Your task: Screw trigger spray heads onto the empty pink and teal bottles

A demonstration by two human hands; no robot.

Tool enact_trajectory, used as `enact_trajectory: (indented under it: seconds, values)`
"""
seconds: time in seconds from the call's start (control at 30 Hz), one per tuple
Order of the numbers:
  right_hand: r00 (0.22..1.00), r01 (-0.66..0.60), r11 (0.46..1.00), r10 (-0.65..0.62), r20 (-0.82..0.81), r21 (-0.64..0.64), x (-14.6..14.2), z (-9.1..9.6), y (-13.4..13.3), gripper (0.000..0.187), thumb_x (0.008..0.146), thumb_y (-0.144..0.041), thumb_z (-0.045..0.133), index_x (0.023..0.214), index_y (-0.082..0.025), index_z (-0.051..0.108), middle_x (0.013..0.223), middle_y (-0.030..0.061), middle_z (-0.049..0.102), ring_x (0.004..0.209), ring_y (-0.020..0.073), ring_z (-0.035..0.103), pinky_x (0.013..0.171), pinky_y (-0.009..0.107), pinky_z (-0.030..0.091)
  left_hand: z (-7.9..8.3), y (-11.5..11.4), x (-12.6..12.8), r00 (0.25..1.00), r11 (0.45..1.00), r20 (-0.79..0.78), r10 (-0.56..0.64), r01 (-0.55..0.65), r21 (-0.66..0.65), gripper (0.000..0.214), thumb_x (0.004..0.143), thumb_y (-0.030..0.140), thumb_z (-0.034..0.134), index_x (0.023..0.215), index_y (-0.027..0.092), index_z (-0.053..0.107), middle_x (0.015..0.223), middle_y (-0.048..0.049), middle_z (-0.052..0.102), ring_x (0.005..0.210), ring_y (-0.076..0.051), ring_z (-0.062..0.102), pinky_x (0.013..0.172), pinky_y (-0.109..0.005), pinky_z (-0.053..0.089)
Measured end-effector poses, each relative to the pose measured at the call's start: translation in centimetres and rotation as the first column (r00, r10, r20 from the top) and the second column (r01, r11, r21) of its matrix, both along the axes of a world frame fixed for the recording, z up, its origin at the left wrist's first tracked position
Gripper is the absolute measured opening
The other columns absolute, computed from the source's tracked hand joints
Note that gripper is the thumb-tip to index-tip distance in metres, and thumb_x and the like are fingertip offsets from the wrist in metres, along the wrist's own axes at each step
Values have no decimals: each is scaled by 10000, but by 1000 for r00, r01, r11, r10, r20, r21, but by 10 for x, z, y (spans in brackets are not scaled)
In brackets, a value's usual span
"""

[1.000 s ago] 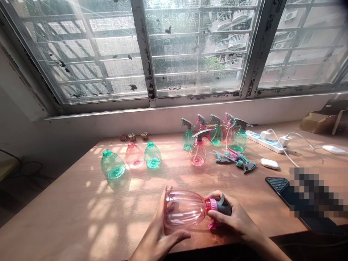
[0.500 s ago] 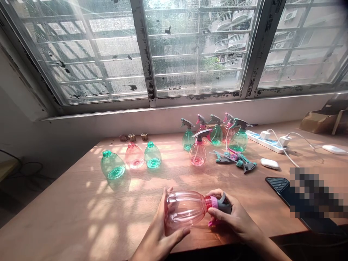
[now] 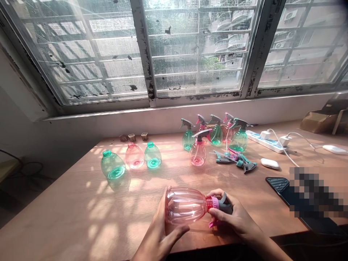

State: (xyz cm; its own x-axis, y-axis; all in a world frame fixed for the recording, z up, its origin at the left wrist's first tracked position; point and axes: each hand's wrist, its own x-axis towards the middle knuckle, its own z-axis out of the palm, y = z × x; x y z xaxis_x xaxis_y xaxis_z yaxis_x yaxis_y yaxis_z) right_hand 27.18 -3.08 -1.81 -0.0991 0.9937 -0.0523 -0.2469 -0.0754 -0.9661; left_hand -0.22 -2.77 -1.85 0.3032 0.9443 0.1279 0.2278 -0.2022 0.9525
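Observation:
A clear pink spray bottle (image 3: 186,206) lies sideways in the air above the table's near edge, its neck pointing right. My left hand (image 3: 163,228) cups the bottle's base, with the thumb below it and the other fingers partly hidden behind. At the neck, my right hand (image 3: 233,214) is closed around the grey and pink spray head (image 3: 216,203), thumb and fingers pressed on its pink collar. Collar and bottle neck meet; whether the thread is tight I cannot tell.
Open green bottles (image 3: 112,166) and a pink one (image 3: 134,156) stand at left. Several capped spray bottles (image 3: 198,154) stand behind, beside loose spray heads (image 3: 240,161). On the right are a power strip (image 3: 265,141), a white case (image 3: 269,163) and a dark phone (image 3: 296,203).
The bottle has turned slightly about its length and its base has risen a little. Both hands keep their hold; the things on the table are unchanged.

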Motion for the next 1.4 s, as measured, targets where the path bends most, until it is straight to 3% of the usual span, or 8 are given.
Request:
enact_trajectory:
  seconds: [0.2,0.37,0.6,0.8,0.9,1.0,1.13,1.4]
  values:
    - [1000,-5,1000,4,-22,-31,0,5,0,530,735,-540,995,1026,-189,723,728,-22,731,602,173,719,598,311,663,-2,-1,3,1000,1000,21,-12,12,15,1010,1006,539,712,1762,383,61,1830,-87,293,1626,-357,408,1367,-539,240]
    - [1000,-7,1000,7,-1,3,1,5,0,519,744,-527,995,1034,-190,727,739,-18,736,604,173,721,580,294,648,-14,6,-4,997,997,26,-73,73,5,1148,957,568,764,1752,397,-46,1811,-91,338,1639,-374,373,1358,-555,264]
    - [1000,-13,1000,13,-8,-13,1,2,0,540,717,-521,1010,1049,-208,720,787,-26,736,589,175,751,592,314,677,-7,3,-3,997,997,68,-46,50,-56,1046,967,576,745,1766,342,112,1807,-117,339,1589,-390,455,1344,-550,309]
    - [1000,-2,1000,2,-18,-16,1,3,0,536,730,-528,1002,1048,-197,725,757,-29,723,583,160,721,602,316,678,-3,0,-2,999,999,21,-41,41,-1,951,1052,560,626,1754,410,1,1690,-110,516,1475,-317,594,1284,-504,413]
    - [1000,-8,1000,8,-3,-10,0,4,-1,536,725,-519,1006,1045,-195,722,793,-24,735,599,165,733,605,316,678,-5,2,-4,998,999,-40,-48,49,24,1032,1014,556,697,1757,396,-1,1640,-110,566,1463,-326,596,1288,-490,408]
    - [1000,-3,1000,3,1,18,-1,4,-1,511,734,-493,1006,1038,-193,725,826,-18,748,628,164,732,612,311,680,-2,2,-5,997,998,-40,-58,59,17,1098,954,567,777,1762,386,57,1722,-111,472,1498,-356,559,1300,-480,393]
    - [1000,-27,999,27,-4,22,1,0,0,496,769,-480,991,1054,-188,708,793,-16,764,615,164,737,598,302,668,0,0,-2,999,999,26,-47,47,-21,995,977,598,730,1758,379,154,1786,-102,374,1541,-372,512,1313,-489,370]
    - [999,-44,999,44,-2,10,3,-4,2,507,788,-501,971,1069,-191,685,722,-25,749,589,165,727,567,285,637,0,2,-2,999,999,-31,-45,45,0,1024,1023,578,676,1757,387,-13,1656,-121,543,1492,-328,560,1311,-513,350]
